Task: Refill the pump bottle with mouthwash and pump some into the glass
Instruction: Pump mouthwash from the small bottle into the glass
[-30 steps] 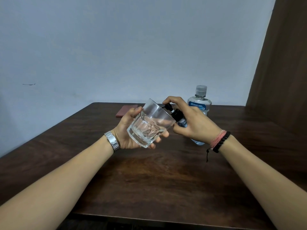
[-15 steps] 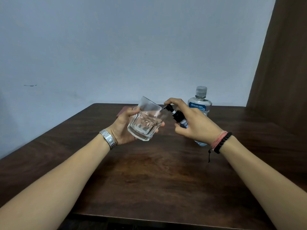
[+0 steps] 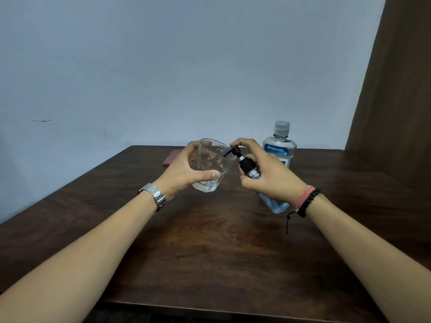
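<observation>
Two hands: faceted clear glass [image 3: 211, 169], black-nozzled pump bottle [image 3: 250, 170].

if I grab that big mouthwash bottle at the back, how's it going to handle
The mouthwash bottle looks mostly full, so probably heavy for its size. Its smooth clear plastic may be a bit slippery. Tall with a narrow capped neck, it could tip if pushed high up.
</observation>
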